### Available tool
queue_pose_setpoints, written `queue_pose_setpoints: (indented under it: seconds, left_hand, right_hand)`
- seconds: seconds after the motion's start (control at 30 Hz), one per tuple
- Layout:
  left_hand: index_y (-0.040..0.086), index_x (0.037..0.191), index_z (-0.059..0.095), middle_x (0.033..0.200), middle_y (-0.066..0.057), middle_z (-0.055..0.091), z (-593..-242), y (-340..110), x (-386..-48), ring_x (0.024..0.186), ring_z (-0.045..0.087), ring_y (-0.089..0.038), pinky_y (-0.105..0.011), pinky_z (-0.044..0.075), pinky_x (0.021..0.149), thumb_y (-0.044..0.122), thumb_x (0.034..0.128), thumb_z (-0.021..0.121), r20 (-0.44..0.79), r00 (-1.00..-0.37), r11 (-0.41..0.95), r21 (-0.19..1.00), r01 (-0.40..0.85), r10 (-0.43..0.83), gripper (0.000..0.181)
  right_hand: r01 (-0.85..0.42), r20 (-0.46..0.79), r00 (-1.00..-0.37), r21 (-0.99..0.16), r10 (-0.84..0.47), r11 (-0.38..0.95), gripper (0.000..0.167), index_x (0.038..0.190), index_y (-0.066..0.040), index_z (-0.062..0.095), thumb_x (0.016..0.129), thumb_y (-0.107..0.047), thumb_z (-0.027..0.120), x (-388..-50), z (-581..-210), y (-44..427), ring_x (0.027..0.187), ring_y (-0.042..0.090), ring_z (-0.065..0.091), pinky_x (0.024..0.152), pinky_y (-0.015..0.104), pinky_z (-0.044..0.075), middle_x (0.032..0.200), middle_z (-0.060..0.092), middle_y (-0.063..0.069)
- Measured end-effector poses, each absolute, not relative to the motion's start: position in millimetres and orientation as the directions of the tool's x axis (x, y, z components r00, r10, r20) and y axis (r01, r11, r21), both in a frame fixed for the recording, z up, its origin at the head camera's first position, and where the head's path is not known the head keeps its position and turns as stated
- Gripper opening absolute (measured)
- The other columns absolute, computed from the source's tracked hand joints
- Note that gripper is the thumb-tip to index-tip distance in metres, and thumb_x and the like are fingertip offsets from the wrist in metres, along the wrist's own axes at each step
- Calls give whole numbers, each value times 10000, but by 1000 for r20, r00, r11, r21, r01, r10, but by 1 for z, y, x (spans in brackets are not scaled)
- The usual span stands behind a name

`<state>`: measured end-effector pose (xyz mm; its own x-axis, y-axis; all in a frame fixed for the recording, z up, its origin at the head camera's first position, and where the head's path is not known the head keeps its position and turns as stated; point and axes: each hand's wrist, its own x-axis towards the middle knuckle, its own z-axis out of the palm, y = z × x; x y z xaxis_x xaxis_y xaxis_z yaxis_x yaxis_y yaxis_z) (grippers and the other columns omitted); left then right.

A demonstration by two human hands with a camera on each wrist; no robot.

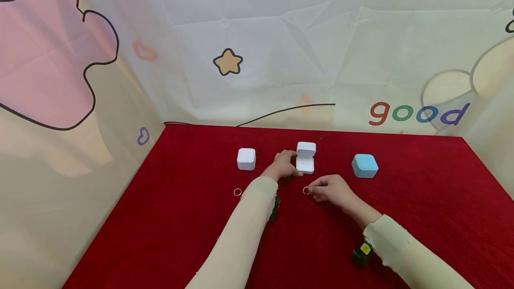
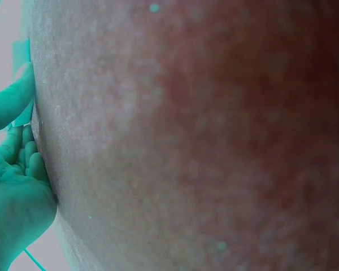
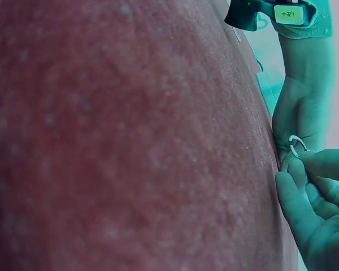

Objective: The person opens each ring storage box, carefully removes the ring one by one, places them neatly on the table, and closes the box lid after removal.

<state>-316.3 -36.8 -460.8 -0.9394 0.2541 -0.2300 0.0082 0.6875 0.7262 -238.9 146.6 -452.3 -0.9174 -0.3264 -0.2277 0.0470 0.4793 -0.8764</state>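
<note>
An open white ring box [image 1: 305, 165] stands on the red cloth, its lid raised at the back. My left hand [image 1: 282, 165] grips it from the left, thumb near the front corner and fingers toward the back. The left wrist view shows that hand [image 2: 17, 192] with its thumb against the box [image 2: 21, 52]. Just in front of the box, my right hand [image 1: 333, 190] pinches a silver ring [image 1: 306, 190] between thumb and fingertips. In the right wrist view the ring [image 3: 294, 145] stands out from the pinching fingers of the right hand [image 3: 322, 209].
A closed white box [image 1: 246, 159] stands left of my left hand. The gold-coloured ring [image 1: 238, 192] lies beside my left sleeve. Farther right is a closed light-blue box [image 1: 365, 166]. A printed cloth backdrop [image 1: 265, 57] hangs behind the red-covered table [image 1: 168, 217].
</note>
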Motion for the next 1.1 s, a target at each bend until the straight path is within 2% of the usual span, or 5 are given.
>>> queue_pose_setpoints:
  seconds: [0.5,0.77,0.97,1.1]
  left_hand:
    - [35,1490,482,1544,-123,486,-458,-36,-316,1382,408,-267,-389,404,1191,166,898,781,-240,-939,697,718,0,247,677]
    - [24,1461,508,1515,-131,506,-474,-37,-330,1330,426,-262,-369,436,1147,205,859,825,-230,-935,703,711,28,270,704]
    - [29,1478,497,1544,-126,489,-460,-36,-318,1384,407,-266,-383,400,1188,156,881,797,-238,-938,691,723,2,251,680]
    - [30,1490,484,1559,-123,477,-457,-36,-314,1405,395,-273,-387,393,1195,154,895,782,-227,-942,699,715,10,245,677]
  right_hand:
    - [44,-234,-898,-891,-373,453,242,1099,145,709,984,-53,632,-236,-453,144,735,48,670,725,262,623,915,773,83]
    - [33,-228,-895,-891,-383,454,228,1080,150,712,972,-36,638,-236,-456,143,730,54,673,711,259,619,886,771,83]
    - [30,-227,-896,-889,-381,457,221,1066,150,717,968,-32,639,-236,-456,143,717,46,676,695,256,617,870,771,74]
    - [20,-222,-896,-885,-385,465,224,1065,160,712,967,-26,633,-236,-456,142,734,64,686,712,289,627,894,773,133]
